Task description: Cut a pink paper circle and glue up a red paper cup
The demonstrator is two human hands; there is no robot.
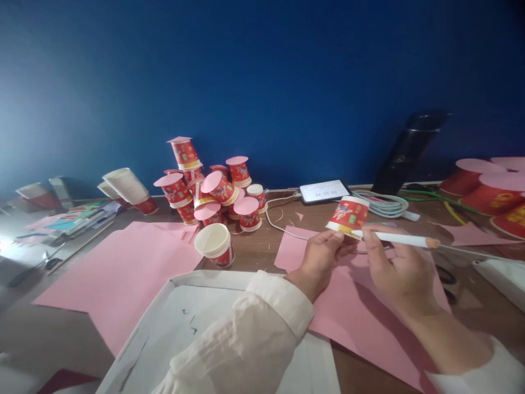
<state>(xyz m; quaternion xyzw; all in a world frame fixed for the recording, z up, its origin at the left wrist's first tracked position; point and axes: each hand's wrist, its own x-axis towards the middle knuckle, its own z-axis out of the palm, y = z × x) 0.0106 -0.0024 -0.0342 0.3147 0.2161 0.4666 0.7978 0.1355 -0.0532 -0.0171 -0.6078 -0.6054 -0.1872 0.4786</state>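
My left hand [322,257] is closed on a red printed paper cup [349,212], held upside down with its white rim low and its pale base up. A white pen-shaped tool [396,238] with an orange back end is pinched in my right hand [400,273]. Its tip is at the cup's lower rim; I cannot tell whether it touches. A thin pale cord runs away rightward near the orange end. Beneath both hands lies a pink paper sheet [369,317].
Left of centre, several red cups with pink paper discs [216,186] are piled up. An upright cup stack [214,244] stands before them, beside another pink sheet [135,262]. A phone [324,191], coiled cable [381,205], black bottle [410,153] and larger red cups [496,194] line the back and right.
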